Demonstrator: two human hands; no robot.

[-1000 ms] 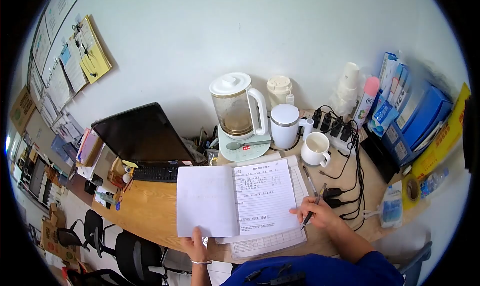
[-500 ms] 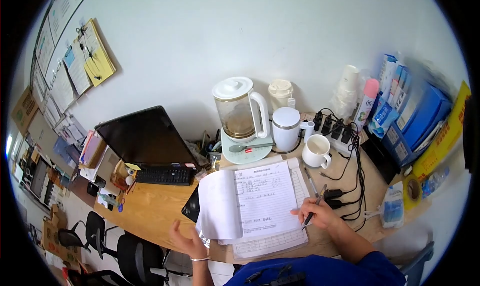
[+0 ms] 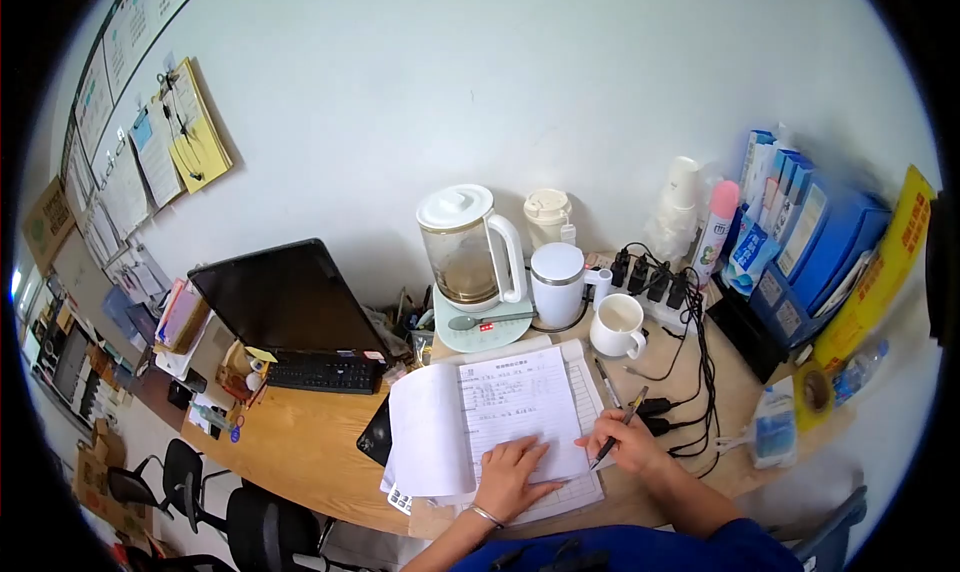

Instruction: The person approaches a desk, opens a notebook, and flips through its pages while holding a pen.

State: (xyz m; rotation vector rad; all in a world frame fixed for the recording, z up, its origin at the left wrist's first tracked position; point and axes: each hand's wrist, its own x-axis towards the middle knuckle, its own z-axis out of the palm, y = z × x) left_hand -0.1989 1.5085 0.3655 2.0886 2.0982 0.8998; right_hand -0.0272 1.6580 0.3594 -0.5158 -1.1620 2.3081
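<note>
My left hand (image 3: 513,477) lies with its fingers spread on the lower part of a written form (image 3: 520,402), a bracelet at the wrist. My right hand (image 3: 622,442) grips a dark pen (image 3: 606,450), its tip pointing down near the form's right edge. The folded-back white pages (image 3: 430,432) curl at the left of the form. Under them are more printed sheets (image 3: 590,490). Another pen (image 3: 606,380) lies right of the papers. A black flat object (image 3: 376,434) and part of a calculator (image 3: 400,500) show at the left of the pages.
Behind the papers stand a glass kettle (image 3: 462,252) on a pale green base, a lidded white mug (image 3: 558,287) and an open mug (image 3: 617,327). Cables (image 3: 703,372) and a power strip are at the right, with blue folders (image 3: 835,242). A monitor (image 3: 285,297) and keyboard (image 3: 322,372) stand left.
My left hand let go of the turned page, moved right and now rests on the form. The loose pages have curled rightward. My right hand still holds the pen; the view has shifted slightly.
</note>
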